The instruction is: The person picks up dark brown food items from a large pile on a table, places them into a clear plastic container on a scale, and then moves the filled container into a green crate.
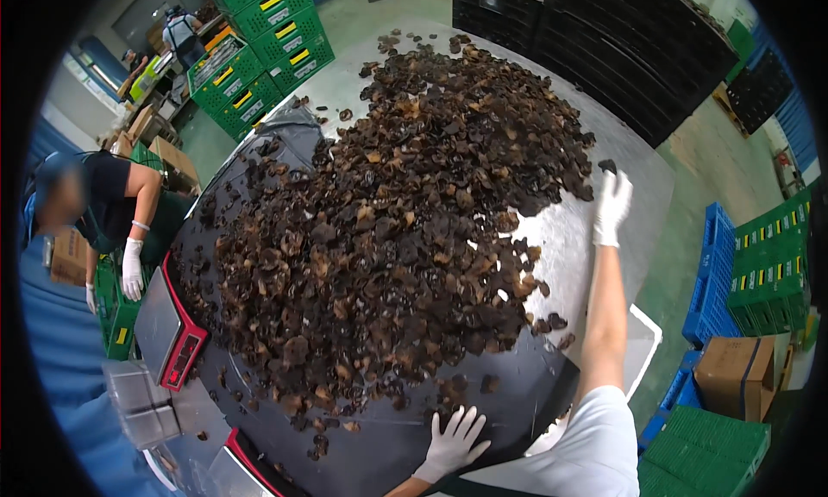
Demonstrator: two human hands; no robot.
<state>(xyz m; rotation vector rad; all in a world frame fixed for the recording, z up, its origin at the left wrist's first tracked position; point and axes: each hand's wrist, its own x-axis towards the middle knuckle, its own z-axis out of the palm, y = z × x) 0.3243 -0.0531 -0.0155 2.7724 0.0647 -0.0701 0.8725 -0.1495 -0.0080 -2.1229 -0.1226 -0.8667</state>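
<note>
A large heap of dark brown wood ear mushrooms (pixel 388 238) covers much of a metal table (pixel 637 167). My right hand (pixel 613 203), in a white glove, reaches out along the right side of the table, with a dark mushroom piece (pixel 607 166) at its fingertips. My left hand (pixel 455 440), gloved too, rests with its fingers spread on the dark sheet (pixel 381 445) at the near edge, below the heap. It holds nothing. A few loose pieces lie just above it.
Two red-framed scales (pixel 184 348) stand at the left, beside clear plastic containers (pixel 139 400). A co-worker with a gloved hand (pixel 132 271) bends over green crates (pixel 113 316). Black crates (pixel 621 51) are stacked beyond the table; blue pallets (pixel 708 277) and a carton (pixel 734 374) stand right.
</note>
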